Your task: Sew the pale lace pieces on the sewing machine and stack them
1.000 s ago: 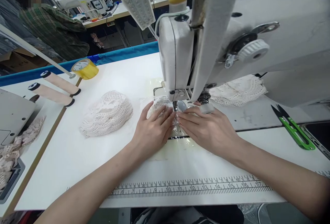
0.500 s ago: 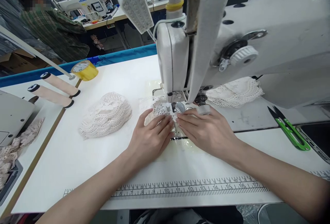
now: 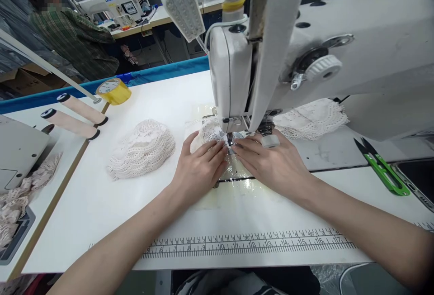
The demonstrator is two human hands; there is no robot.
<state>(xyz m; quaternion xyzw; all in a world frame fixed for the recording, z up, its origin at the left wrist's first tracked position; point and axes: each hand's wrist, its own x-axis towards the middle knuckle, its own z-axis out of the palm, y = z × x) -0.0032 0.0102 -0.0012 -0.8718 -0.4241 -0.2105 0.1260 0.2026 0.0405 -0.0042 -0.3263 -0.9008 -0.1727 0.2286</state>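
My left hand [image 3: 200,168] lies flat on a small piece of white lace [image 3: 207,133], fingers stretched toward the presser foot [image 3: 230,140] of the white sewing machine [image 3: 305,55]. My right hand [image 3: 271,164] lies flat beside it, fingertips meeting the left hand's at the needle. A white thimble-like ring [image 3: 270,141] sits on one right finger. Both hands press the lace down on the machine bed.
A heap of white lace [image 3: 141,148] lies left of my hands, another [image 3: 312,118] behind the machine. Green thread snips [image 3: 381,168] rest at right. Yellow tape roll [image 3: 113,90], two thread cones [image 3: 73,116], a printed ruler [image 3: 251,243] along the front edge. Another person [image 3: 73,37] sits at far left.
Both hands have slid a little forward with the lace, closer under the presser foot. The view shifted slightly.
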